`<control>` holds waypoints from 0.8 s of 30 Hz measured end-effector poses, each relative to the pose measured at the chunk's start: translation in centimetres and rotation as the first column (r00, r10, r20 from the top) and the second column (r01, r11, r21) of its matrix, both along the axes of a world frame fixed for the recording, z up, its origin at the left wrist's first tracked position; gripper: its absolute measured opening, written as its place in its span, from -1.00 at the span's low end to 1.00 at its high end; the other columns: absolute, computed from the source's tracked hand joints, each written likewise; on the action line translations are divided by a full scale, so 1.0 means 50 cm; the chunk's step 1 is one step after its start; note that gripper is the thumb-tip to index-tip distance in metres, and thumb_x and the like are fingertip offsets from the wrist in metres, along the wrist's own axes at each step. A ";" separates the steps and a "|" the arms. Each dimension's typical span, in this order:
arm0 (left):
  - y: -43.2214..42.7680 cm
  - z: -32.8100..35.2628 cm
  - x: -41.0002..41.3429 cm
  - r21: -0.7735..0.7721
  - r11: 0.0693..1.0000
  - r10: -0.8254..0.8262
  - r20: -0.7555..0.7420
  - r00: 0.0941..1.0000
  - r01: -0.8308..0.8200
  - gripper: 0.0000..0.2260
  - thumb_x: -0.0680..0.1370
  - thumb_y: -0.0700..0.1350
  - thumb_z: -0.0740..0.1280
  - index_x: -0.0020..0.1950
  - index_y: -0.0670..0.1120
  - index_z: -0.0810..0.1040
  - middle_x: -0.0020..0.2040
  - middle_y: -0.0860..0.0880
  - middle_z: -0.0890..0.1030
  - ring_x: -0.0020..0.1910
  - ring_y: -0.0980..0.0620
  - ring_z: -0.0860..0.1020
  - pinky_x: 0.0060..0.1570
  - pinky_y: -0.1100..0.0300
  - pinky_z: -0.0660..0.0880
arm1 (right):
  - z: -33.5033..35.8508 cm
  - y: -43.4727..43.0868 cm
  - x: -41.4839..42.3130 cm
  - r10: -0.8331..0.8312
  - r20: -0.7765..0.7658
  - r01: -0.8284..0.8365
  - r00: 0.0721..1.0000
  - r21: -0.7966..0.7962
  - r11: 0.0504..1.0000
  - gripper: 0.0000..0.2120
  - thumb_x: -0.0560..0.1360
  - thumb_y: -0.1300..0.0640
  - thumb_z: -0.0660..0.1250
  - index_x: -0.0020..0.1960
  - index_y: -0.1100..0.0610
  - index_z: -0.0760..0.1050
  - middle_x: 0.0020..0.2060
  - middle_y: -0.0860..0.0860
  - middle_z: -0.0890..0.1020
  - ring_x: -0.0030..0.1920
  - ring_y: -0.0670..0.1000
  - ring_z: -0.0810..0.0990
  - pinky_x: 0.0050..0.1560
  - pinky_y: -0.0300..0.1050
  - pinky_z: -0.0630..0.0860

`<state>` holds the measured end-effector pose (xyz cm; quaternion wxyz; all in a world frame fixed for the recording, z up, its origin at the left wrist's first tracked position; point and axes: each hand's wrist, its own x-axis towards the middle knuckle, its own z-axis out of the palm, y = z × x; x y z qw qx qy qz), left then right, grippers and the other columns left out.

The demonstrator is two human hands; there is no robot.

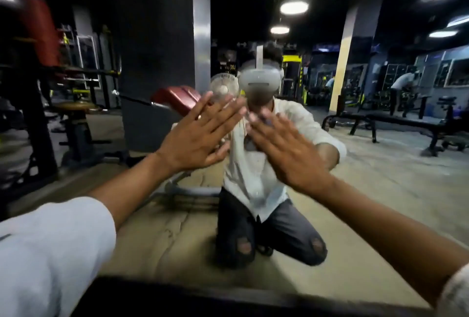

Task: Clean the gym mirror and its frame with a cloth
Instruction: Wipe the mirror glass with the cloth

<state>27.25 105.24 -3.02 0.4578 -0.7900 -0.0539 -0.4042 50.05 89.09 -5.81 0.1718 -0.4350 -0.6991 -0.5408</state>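
My white fabric sleeve [50, 253] comes in low on the left. Above it my left hand [200, 134] is raised, fingers straight and spread, gripping nothing. Just beside it, fingertips nearly meeting, my right hand [286, 149] is flat and splayed the same way. Both face the large wall-mounted gym mirror [380, 177] straight ahead; whether they touch the glass I cannot tell. Its dark lower frame [203, 299] runs along the bottom, under my kneeling reflection [258, 190].

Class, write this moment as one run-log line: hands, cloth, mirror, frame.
left hand: open, raised toward mirror | right hand: open, raised | cloth: none seen | frame: bottom edge, untouched
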 end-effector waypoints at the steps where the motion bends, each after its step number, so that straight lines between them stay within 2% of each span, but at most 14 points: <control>1: -0.001 -0.007 0.000 -0.020 1.000 0.011 0.028 1.000 -0.011 -0.35 0.70 0.04 0.21 0.72 -0.21 0.12 0.72 -0.22 0.14 0.70 -0.23 0.13 0.60 -0.34 0.17 | -0.002 -0.005 0.001 -0.006 -0.119 0.010 0.993 0.032 0.999 -0.49 0.70 0.29 0.12 0.65 0.24 0.24 0.65 0.17 0.22 0.67 0.24 0.11 0.65 0.29 0.10; 3: 0.000 -0.024 0.001 -0.045 0.998 0.039 0.075 0.996 -0.036 -0.35 0.70 0.04 0.19 0.73 -0.20 0.11 0.72 -0.21 0.13 0.71 -0.21 0.12 0.63 -0.31 0.13 | -0.036 -0.006 -0.015 0.008 -0.297 0.017 0.955 0.081 0.997 -0.45 0.65 0.34 0.22 0.63 0.27 0.26 0.64 0.19 0.24 0.66 0.28 0.13 0.64 0.31 0.10; 5: -0.004 -0.062 0.007 -0.094 0.994 0.064 0.140 0.988 -0.051 -0.33 0.69 0.03 0.20 0.72 -0.21 0.10 0.72 -0.22 0.10 0.71 -0.22 0.10 0.66 -0.29 0.04 | -0.113 0.004 -0.038 0.024 -0.281 -0.011 0.959 0.048 0.999 -0.45 0.65 0.30 0.20 0.63 0.27 0.27 0.64 0.20 0.25 0.65 0.31 0.16 0.64 0.32 0.09; 9: -0.005 -0.124 0.017 -0.149 0.984 0.122 0.154 0.980 -0.099 -0.30 0.69 0.08 0.18 0.73 -0.21 0.05 0.73 -0.23 0.04 0.72 -0.22 0.02 0.68 -0.26 -0.06 | -0.282 0.025 -0.037 -0.028 0.069 0.039 0.997 -0.162 0.986 -0.47 0.72 0.16 0.17 0.67 0.20 0.21 0.67 0.16 0.20 0.67 0.21 0.12 0.68 0.19 -0.02; 11: -0.001 -0.120 0.015 -0.161 0.983 0.114 0.139 0.984 -0.091 -0.29 0.69 0.10 0.18 0.74 -0.20 0.03 0.73 -0.23 0.03 0.72 -0.21 -0.01 0.67 -0.26 -0.05 | -0.300 0.030 -0.026 0.005 0.217 0.056 0.976 -0.273 0.960 -0.48 0.75 0.11 0.14 0.68 0.19 0.18 0.67 0.12 0.18 0.68 0.15 0.10 0.69 0.11 -0.10; 13: 0.001 -0.118 0.014 -0.159 0.985 0.084 0.144 0.986 -0.061 -0.28 0.69 0.10 0.19 0.73 -0.21 0.05 0.73 -0.23 0.06 0.72 -0.22 0.02 0.67 -0.28 -0.03 | -0.267 0.023 -0.022 0.004 0.295 0.080 0.955 -0.272 0.959 -0.51 0.77 0.12 0.06 0.68 0.18 0.18 0.67 0.11 0.18 0.68 0.13 0.12 0.69 0.10 -0.05; 14: -0.001 -0.119 0.013 -0.157 0.986 0.072 0.143 0.987 -0.049 -0.28 0.68 0.11 0.20 0.73 -0.21 0.07 0.73 -0.24 0.07 0.72 -0.23 0.04 0.66 -0.29 -0.02 | -0.245 0.015 -0.021 -0.028 0.256 0.090 0.966 -0.236 0.968 -0.52 0.77 0.12 0.03 0.68 0.18 0.18 0.67 0.12 0.18 0.68 0.14 0.13 0.68 0.13 -0.01; 17: -0.001 -0.122 0.012 -0.137 0.990 0.043 0.131 0.990 -0.025 -0.27 0.67 0.13 0.21 0.73 -0.21 0.10 0.72 -0.23 0.09 0.71 -0.24 0.06 0.65 -0.32 0.01 | -0.211 -0.005 -0.027 -0.139 -0.084 0.132 0.987 -0.092 0.987 -0.50 0.77 0.08 -0.08 0.65 0.23 0.25 0.65 0.16 0.24 0.65 0.24 0.18 0.64 0.24 0.11; 18: 0.000 -0.123 0.012 -0.132 0.991 0.040 0.133 0.990 -0.022 -0.27 0.67 0.14 0.21 0.73 -0.20 0.10 0.72 -0.22 0.09 0.71 -0.24 0.07 0.65 -0.33 0.02 | -0.220 -0.006 -0.032 -0.151 -0.131 0.143 0.980 -0.071 0.987 -0.51 0.76 0.10 -0.06 0.64 0.23 0.27 0.64 0.17 0.26 0.65 0.25 0.19 0.64 0.25 0.11; 20: 0.000 -0.123 0.012 -0.126 0.992 0.036 0.131 0.991 -0.019 -0.27 0.67 0.15 0.21 0.73 -0.20 0.09 0.72 -0.22 0.08 0.71 -0.24 0.06 0.64 -0.35 0.05 | -0.256 -0.008 -0.039 -0.172 -0.025 0.168 0.985 -0.115 0.979 -0.49 0.73 0.14 0.09 0.67 0.20 0.21 0.67 0.15 0.20 0.67 0.22 0.12 0.67 0.22 0.01; 22: 0.001 -0.119 0.012 -0.126 0.992 0.032 0.127 0.991 -0.016 -0.26 0.66 0.16 0.22 0.73 -0.19 0.09 0.73 -0.22 0.07 0.72 -0.23 0.06 0.63 -0.35 0.06 | -0.260 -0.021 -0.024 -0.148 0.121 0.173 0.982 -0.234 0.957 -0.40 0.71 0.14 0.20 0.70 0.12 0.11 0.70 0.08 0.08 0.70 0.15 0.01 0.67 0.24 -0.08; 24: 0.000 -0.117 0.012 -0.118 0.993 0.004 0.145 0.989 0.014 -0.26 0.65 0.14 0.25 0.71 -0.20 0.15 0.72 -0.23 0.12 0.71 -0.24 0.09 0.62 -0.36 0.10 | -0.200 -0.035 -0.001 -0.142 0.147 0.173 0.979 -0.225 0.959 -0.39 0.72 0.10 0.17 0.71 0.10 0.07 0.71 0.06 0.05 0.70 0.13 -0.02 0.67 0.23 -0.06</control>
